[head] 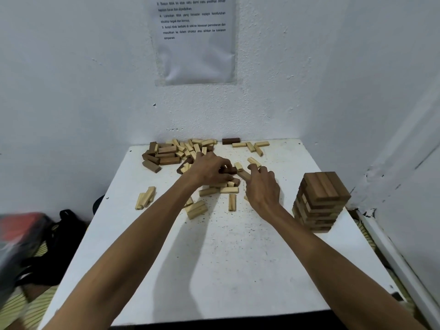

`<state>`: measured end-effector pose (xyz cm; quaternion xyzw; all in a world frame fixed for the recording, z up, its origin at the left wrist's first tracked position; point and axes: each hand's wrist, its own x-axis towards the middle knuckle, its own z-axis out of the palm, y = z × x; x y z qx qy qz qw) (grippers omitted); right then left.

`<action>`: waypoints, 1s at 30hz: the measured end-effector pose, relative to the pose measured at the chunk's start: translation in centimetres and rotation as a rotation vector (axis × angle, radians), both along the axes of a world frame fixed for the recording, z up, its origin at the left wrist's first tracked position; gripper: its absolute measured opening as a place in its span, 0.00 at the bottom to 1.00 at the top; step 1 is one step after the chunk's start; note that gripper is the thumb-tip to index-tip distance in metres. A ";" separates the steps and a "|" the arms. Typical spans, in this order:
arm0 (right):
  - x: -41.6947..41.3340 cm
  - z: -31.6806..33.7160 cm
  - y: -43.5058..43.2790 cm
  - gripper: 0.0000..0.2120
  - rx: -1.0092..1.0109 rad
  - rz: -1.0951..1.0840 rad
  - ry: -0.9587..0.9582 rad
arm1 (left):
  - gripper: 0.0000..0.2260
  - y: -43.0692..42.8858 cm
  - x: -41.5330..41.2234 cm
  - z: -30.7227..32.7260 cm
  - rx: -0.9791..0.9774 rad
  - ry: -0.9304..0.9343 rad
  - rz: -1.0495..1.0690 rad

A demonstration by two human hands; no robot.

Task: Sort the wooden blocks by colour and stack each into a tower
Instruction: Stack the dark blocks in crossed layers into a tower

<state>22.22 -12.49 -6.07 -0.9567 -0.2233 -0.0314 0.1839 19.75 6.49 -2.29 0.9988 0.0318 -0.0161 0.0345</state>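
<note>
A mixed pile of dark brown and pale wooden blocks (173, 153) lies at the back left of the white table (214, 258). A tower of brown blocks (320, 201) stands at the right edge. More pale blocks (219, 190) are scattered mid-table. My left hand (209, 170) reaches into the scatter, its fingers curled round a dark brown block (229, 170). Just to the right, my right hand (263, 186) has its fingertips curled down on a tan block (243, 175) that sticks out from under them. Both hands are almost touching.
A lone dark block (231, 140) and a few pale blocks (254, 146) lie by the back wall. White walls close in behind and on the right. A printed sheet (196, 39) hangs on the wall. Bags (35, 241) sit on the floor to the left.
</note>
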 end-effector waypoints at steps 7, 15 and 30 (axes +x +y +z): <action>-0.9 0.3 -1.0 0.22 0.050 0.013 -0.013 | 0.19 0.7 -1.3 0.2 -0.024 0.030 -0.052; -3.0 1.0 -2.3 0.21 0.139 0.050 -0.026 | 0.24 0.4 -0.7 1.0 0.111 0.063 -0.184; -10.5 1.2 -7.4 0.20 0.309 0.209 -0.055 | 0.12 -2.3 -13.3 -0.6 -0.109 -0.359 -0.088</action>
